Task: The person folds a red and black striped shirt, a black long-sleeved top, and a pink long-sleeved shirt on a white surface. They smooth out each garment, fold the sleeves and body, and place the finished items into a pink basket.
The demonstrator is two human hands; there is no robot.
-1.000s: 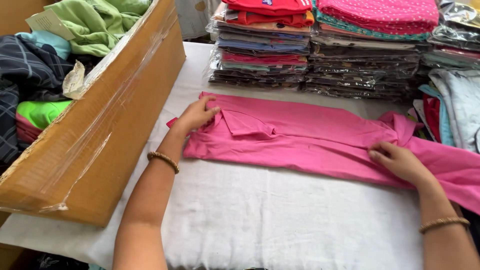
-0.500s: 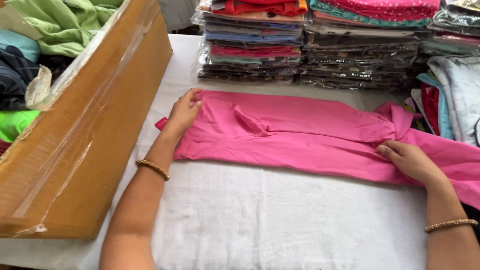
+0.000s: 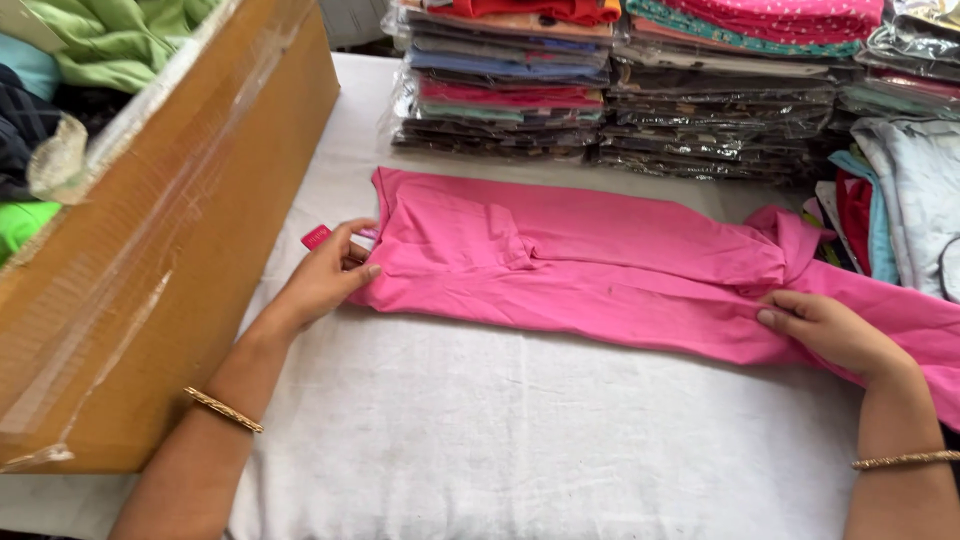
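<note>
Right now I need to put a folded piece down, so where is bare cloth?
Free: the white table cover between both forearms, below the pink garment. Crowded: packed clothes stacks behind, cardboard box left, loose clothes right.

**Both Hands Spread Wide, Palms Low**

The left hand (image 3: 325, 275) lies at the left of the scene, forearm running up from the near-left corner, a thin gold bangle (image 3: 222, 410) on the wrist. Its fingers are curled inward and its thumb points right, pinching lightly. The right hand (image 3: 825, 328) lies well apart at the far right, forearm rising from the near-right edge with a matching bangle (image 3: 903, 460). Its fingers stretch leftward, palm down, knuckles slightly raised and bent.
</note>
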